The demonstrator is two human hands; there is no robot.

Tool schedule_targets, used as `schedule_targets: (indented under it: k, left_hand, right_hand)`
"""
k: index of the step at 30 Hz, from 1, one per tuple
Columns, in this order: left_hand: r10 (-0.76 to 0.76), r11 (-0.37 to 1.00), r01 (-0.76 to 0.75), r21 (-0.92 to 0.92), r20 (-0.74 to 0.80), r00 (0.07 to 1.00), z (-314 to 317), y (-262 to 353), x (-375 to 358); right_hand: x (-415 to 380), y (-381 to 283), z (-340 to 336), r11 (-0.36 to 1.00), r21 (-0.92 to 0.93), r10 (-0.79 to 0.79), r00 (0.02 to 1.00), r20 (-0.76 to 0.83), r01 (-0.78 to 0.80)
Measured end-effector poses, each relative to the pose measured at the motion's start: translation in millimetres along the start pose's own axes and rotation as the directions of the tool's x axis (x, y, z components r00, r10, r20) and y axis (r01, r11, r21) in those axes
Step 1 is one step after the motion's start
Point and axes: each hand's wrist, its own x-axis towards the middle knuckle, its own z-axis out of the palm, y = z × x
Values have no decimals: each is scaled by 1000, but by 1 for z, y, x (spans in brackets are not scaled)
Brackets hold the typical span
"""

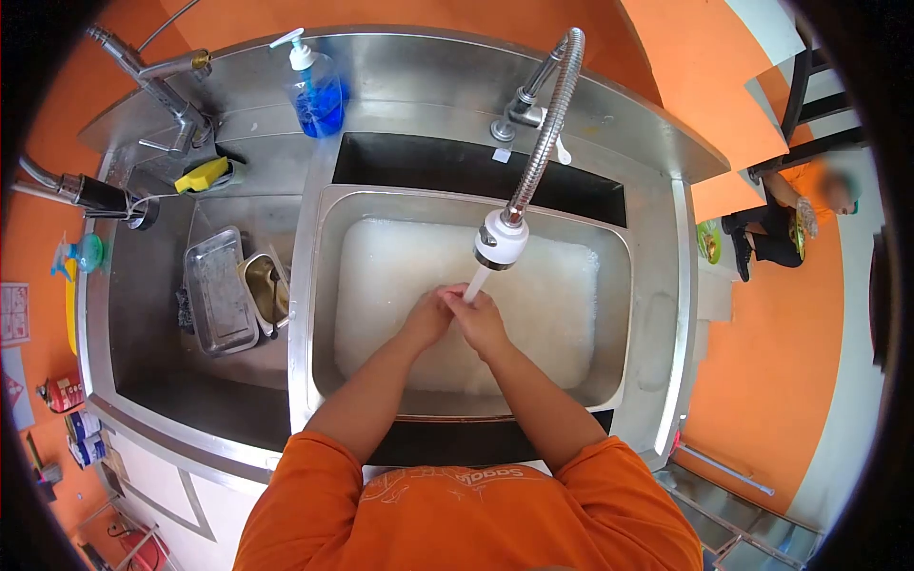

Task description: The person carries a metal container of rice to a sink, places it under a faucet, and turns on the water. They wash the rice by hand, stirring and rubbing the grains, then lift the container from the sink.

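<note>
My left hand (430, 319) and my right hand (481, 322) meet over the middle of a sink basin (324, 276), close above cloudy, whitish water (400, 266). Fingers of both hands are curled in and pressed together, so anything between them is hidden. A stream of water (476, 285) runs from the white spray head (501, 239) onto my right hand. The head hangs at the end of a coiled metal faucet hose (549, 143), right above my hands.
The left sink holds a metal tray (221, 295), a small metal pan (262, 285) and a yellow sponge (202, 176). A pump bottle of blue liquid (320, 105) stands on the back ledge. Two more faucets rise at far left. Another person (776, 214) sits off to the right.
</note>
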Motion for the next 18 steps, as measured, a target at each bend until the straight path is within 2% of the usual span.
schedule_targets:
  k: [1,2,3,5,6,8,9,10,11,12,14,15,17,18]
  left_hand:
    - [53,962,-59,268,31,998,-3,-22,3]
    - [98,849,-122,513,73,992,-5,-27,5]
    - [103,853,-127,506,76,992,-4,-32,6]
    - [5,825,-46,563,73,997,-4,-25,4]
    - [4,828,-46,559,77,997,-3,-23,4]
    - [-122,756,11,654,125,985,1,-21,8]
    - [-119,754,7,657,125,985,1,-25,6]
    - [-40,695,-61,716,123,992,4,-34,0]
    - [37,627,-123,770,128,991,6,-40,-4]
    - [40,625,-126,770,129,991,5,-34,-4]
    - [-212,628,-74,775,261,942,3,-14,-5]
    - [-205,628,-79,774,263,943,3,-14,-5]
    - [-149,578,-205,790,349,925,3,-16,-8]
    - [-143,582,-202,788,344,928,3,-17,-7]
  right_hand:
    - [-2,-5,-1,1000,-26,-5,1000,15,5]
    - [-2,-8,-3,999,-52,-10,999,31,12]
    - [-1,-7,-7,998,-60,-10,1000,25,12]
    - [1,-5,-15,998,-58,3,989,145,6]
    - [1,-4,-21,998,-61,7,990,141,2]
    - [6,-12,-35,939,-335,-49,994,94,78]
    - [10,-23,-48,932,-363,-7,999,51,25]
    - [17,-39,-60,921,-388,34,999,7,-29]
    - [34,-35,-71,996,-78,-58,996,-66,53]
    - [52,-32,-81,960,232,-122,979,-164,159]
    - [68,-67,-98,774,596,-102,971,-217,215]
    - [83,-73,-104,774,594,-108,969,-221,221]
    - [111,-88,-113,655,700,-27,935,-353,284]
    - [123,-95,-117,661,695,-34,937,-349,283]
